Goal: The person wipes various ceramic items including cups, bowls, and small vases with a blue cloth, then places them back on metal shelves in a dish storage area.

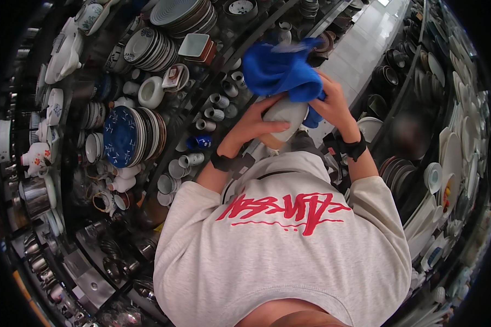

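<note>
My left hand grips a whitish ceramic dish, thumb across its pale face. A bright blue cloth is bunched over the dish's far end, its upper edge blurred. My right hand holds the cloth at the dish's right side, and some of its fingers are hidden behind the fabric. Both hands are raised in front of my chest, above the aisle floor. Each wrist wears a black strap.
Shelves on the left carry a stack of blue-patterned plates, small cups, a white round bowl and teapots. More dishes line the right shelves. A tiled aisle runs between them.
</note>
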Demonstrator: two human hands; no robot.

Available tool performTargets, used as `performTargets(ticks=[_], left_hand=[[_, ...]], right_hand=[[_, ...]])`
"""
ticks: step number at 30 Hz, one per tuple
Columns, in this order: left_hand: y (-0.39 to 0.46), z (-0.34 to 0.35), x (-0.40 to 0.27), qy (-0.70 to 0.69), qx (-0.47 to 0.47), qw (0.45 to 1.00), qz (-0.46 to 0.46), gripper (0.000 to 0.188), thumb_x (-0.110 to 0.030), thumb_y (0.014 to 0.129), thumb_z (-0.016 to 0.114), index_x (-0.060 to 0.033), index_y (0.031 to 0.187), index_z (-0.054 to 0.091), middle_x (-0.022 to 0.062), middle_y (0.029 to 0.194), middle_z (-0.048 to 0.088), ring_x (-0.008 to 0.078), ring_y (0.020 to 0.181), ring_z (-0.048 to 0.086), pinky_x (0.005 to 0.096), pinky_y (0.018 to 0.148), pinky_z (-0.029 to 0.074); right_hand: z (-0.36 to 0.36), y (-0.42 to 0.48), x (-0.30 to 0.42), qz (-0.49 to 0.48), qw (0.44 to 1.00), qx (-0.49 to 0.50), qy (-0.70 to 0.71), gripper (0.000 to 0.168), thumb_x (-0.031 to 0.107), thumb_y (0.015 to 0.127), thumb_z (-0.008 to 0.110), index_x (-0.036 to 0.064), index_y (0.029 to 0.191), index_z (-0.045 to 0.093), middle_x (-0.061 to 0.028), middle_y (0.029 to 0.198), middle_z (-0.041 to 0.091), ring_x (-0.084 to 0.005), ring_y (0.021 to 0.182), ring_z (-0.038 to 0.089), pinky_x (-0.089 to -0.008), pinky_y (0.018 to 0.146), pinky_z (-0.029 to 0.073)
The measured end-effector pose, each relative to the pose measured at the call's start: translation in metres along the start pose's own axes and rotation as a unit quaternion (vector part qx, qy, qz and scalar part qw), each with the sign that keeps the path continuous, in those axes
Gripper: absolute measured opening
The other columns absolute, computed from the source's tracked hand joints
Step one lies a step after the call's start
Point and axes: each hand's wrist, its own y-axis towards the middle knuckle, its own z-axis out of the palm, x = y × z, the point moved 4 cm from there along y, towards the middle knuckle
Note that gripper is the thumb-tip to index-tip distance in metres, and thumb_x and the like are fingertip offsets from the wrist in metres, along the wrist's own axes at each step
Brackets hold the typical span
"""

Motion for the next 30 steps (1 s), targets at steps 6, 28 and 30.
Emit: performTargets(ticks=[6, 28, 30], left_hand=[[0.004, -0.001, 0.002, 0.329, -0.086, 0.937, 0.076, 0.071, -0.027, 0.069, 0.074, -0.008, 0.132, 0.046, 0.0224, 0.113, 0.059, 0.0307, 0.098, 0.062, 0.0355, 0.084, 0.049], [-0.016, -0.002, 0.042, -0.487, 0.151, 0.85, -0.13, 0.048, -0.024, 0.083, 0.049, 0.0022, 0.123, 0.048, 0.0196, 0.107, 0.06, 0.0366, 0.097, 0.061, 0.0451, 0.08, 0.052], [-0.018, -0.004, 0.047, -0.47, 0.142, 0.86, -0.138, 0.049, -0.024, 0.083, 0.051, 0.0027, 0.124, 0.048, 0.0187, 0.108, 0.06, 0.0335, 0.1, 0.06, 0.0423, 0.082, 0.051]], right_hand=[[0.021, -0.023, -0.025, 0.152, 0.98, -0.087, -0.097, 0.035, 0.004, 0.077, 0.062, 0.002, 0.111, 0.057, -0.0195, 0.106, 0.06, -0.0352, 0.095, 0.06, -0.0368, 0.079, 0.048], [0.023, -0.042, -0.02, 0.023, 0.96, -0.244, 0.132, 0.02, 0.003, 0.087, 0.056, -0.001, 0.107, 0.059, -0.0022, 0.092, 0.062, -0.011, 0.082, 0.055, -0.0258, 0.075, 0.044], [0.025, -0.04, -0.017, 0.018, 0.966, -0.234, 0.104, 0.021, 0.002, 0.087, 0.055, -0.001, 0.108, 0.059, -0.0036, 0.093, 0.062, -0.0107, 0.083, 0.055, -0.0258, 0.076, 0.044]])
